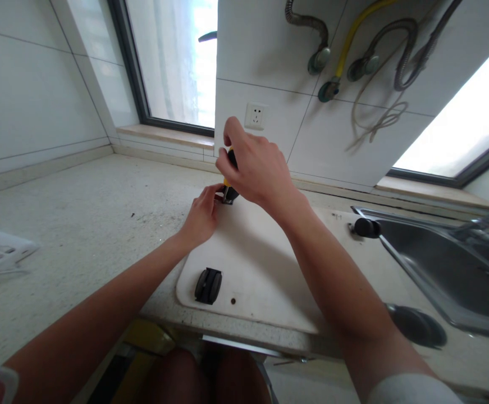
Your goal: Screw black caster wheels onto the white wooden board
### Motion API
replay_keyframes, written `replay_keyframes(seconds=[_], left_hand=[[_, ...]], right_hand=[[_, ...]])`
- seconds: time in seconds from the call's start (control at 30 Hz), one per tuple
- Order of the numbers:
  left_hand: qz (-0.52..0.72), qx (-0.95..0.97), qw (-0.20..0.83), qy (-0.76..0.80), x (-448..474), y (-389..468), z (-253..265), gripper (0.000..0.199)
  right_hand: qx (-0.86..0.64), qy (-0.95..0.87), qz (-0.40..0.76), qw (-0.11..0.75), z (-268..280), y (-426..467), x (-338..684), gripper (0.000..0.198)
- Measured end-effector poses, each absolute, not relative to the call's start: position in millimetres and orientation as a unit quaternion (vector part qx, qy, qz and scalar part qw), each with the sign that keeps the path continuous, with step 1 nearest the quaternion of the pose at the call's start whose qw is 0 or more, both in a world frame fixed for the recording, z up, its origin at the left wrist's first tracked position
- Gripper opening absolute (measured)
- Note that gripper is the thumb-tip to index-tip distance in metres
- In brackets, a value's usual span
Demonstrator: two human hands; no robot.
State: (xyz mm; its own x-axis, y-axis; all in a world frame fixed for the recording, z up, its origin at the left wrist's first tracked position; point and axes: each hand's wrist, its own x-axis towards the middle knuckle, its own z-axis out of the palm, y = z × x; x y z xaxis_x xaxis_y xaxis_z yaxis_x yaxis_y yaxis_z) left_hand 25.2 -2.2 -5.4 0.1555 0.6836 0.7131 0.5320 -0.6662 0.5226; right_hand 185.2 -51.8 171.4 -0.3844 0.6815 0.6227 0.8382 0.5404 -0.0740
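My right hand [259, 165] is closed round the black and yellow handle of a screwdriver [232, 159], which stands nearly upright. Its lower end meets a black caster wheel [230, 194] at the far left corner of a white board [265, 275]. At that caster, the fingers of my left hand [202, 217] are pinched against its side; the fingertips are partly hidden. Another black caster [208, 285] sits at the board's near left corner, beside a small dark hole. Toward the far right corner is a third black caster [366, 227].
The board lies on a speckled countertop [80, 196] with dark crumbs. To the right is a steel sink [450, 264] with a faucet [480, 221]. A dark oval object [419, 326] lies near my right forearm. A white object [2, 247] is at left; a wall socket [256, 116] is behind.
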Motion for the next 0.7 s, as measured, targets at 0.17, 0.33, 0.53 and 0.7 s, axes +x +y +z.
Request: replay_keyframes(seconds=[0.17,0.33,0.53,0.7], left_hand=[[0.512,0.757,0.078,0.399,24.9,-1.0,-6.0,0.053],[0.509,0.751,0.065,0.417,25.4,-3.0,-5.5,0.050],[0.508,0.758,0.072,0.403,24.8,-1.2,-6.7,0.053],[0.506,0.759,0.069,0.405,24.6,-0.9,-7.6,0.055]], right_hand=[[-0.433,-0.837,-0.106,0.319,172.4,-50.4,188.8,0.017],[-0.363,-0.878,-0.044,0.309,169.9,-53.6,190.4,0.030],[-0.456,-0.823,-0.117,0.319,173.1,-52.0,188.0,0.025],[-0.402,-0.860,-0.054,0.309,177.9,-53.9,193.5,0.011]])
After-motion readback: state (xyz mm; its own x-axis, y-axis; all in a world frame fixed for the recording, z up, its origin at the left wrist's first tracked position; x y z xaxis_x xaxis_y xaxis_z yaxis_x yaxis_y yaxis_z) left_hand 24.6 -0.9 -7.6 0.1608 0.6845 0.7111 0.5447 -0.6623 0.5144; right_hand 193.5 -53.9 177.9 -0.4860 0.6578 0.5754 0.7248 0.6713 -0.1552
